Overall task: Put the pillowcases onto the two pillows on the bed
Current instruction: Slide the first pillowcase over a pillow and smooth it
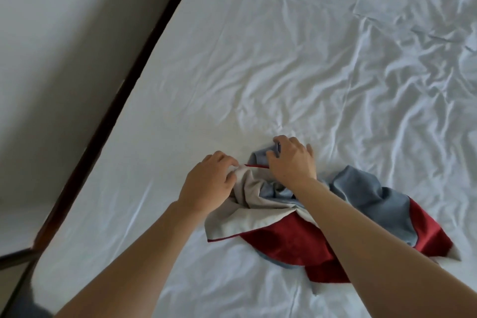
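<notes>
Pillowcase (296,219) lies crumpled on the bed (284,72), roughly mid-bed and closer to the near edge than the far one. It is a red, blue-grey and beige bundle on a wrinkled white sheet. Left hand (206,186) is on the bundle's left end, fingers (228,162) curled in and pinching the beige fabric edge. Right hand (294,160) is just beside it, on the far end of the bundle, fingers (273,156) bent and gripping a blue-grey fold. A thin red trim runs between the two grips. Most of the fabric trails toward the near edge, under the right forearm. Dark bed frame (124,100) runs along the left edge.
</notes>
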